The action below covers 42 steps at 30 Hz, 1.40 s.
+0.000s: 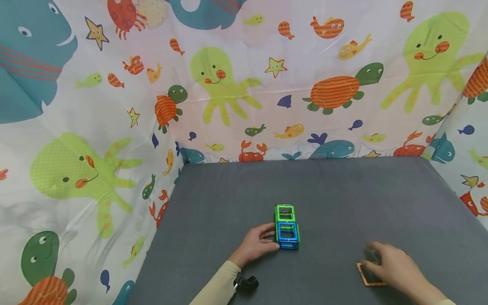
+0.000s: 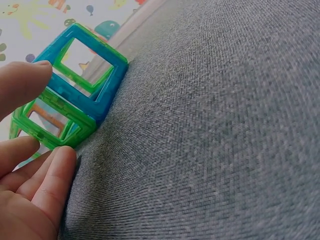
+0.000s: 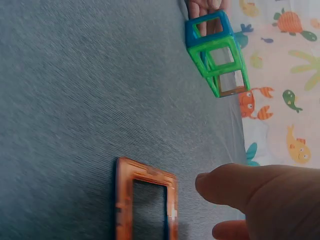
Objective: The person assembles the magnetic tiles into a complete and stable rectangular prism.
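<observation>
A block of see-through magnetic tiles (image 1: 288, 245) stands on the grey surface, blue at the near end and green at the far end. Against its left side rest the fingers of my left hand (image 1: 255, 245); the left wrist view shows the thumb by the blue frame (image 2: 87, 106) and the fingertips at a green tile. To the right, an orange square magnetic tile (image 1: 375, 284) lies flat. My right hand (image 1: 398, 266) hovers over it, blurred in the head view. In the right wrist view, thumb and a finger are spread apart from the orange tile (image 3: 124, 200), holding nothing.
The grey cloth-covered table (image 1: 236, 190) extends around both hands. A white curtain (image 1: 244, 123) with printed sea animals encloses it at the back and sides. A black band with a small device (image 1: 248, 283) sits on the left wrist.
</observation>
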Each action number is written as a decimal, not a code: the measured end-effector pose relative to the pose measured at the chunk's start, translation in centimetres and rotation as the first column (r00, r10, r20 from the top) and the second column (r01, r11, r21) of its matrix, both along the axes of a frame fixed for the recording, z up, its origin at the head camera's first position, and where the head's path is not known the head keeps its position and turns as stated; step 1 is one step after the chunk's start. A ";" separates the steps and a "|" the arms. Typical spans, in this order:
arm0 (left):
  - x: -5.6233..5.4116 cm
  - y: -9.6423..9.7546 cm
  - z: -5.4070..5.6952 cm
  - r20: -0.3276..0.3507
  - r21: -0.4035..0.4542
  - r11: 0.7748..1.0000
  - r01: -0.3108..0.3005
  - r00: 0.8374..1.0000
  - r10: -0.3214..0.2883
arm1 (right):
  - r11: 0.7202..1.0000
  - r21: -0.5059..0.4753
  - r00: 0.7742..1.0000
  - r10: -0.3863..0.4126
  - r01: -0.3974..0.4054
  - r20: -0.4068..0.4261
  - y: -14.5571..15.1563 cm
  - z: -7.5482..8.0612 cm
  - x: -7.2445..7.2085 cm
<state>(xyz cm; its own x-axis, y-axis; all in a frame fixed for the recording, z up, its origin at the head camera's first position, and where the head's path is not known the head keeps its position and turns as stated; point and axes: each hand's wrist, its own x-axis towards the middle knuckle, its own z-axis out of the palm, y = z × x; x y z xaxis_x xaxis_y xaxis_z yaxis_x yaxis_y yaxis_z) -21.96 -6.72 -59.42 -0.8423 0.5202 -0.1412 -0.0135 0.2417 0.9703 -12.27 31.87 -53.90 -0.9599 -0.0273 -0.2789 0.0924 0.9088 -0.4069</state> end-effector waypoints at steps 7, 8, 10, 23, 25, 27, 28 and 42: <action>0.1 -0.1 -0.1 -0.002 -0.016 1.000 -0.010 1.000 0.010 | 0.998 0.052 0.997 -0.048 0.046 0.055 -0.4 -0.8 1.1; 0.1 -0.1 -0.1 0.003 -0.016 1.000 -0.012 1.000 0.012 | 0.997 0.064 0.995 -0.058 0.053 0.080 -0.5 -0.9 1.1; 0.1 -0.1 -0.1 0.005 -0.012 1.000 -0.010 1.000 0.010 | 0.994 0.088 0.992 -0.073 0.064 0.106 -0.7 -1.1 1.2; 0.2 0.0 0.0 0.008 0.005 1.000 -0.012 1.000 0.012 | 0.990 0.103 0.990 -0.103 0.093 0.094 -1.5 -1.5 1.6; 0.2 0.0 0.1 0.006 0.005 1.000 -0.012 1.000 0.012 | 0.990 0.104 0.991 -0.101 0.091 0.086 -1.6 -1.5 1.6; 0.2 0.0 0.1 0.000 -0.002 1.000 -0.010 1.000 0.010 | 0.990 0.105 0.992 -0.100 0.091 0.081 -1.7 -1.5 1.7; 0.2 0.0 0.2 -0.002 -0.007 1.000 -0.009 1.000 0.009 | 0.990 0.107 0.992 -0.100 0.091 0.081 -1.8 -1.6 1.7; 0.2 0.0 0.2 0.006 -0.023 1.000 -0.020 1.000 0.020 | 0.996 0.064 0.997 -0.057 0.060 -0.050 -3.3 -1.8 0.9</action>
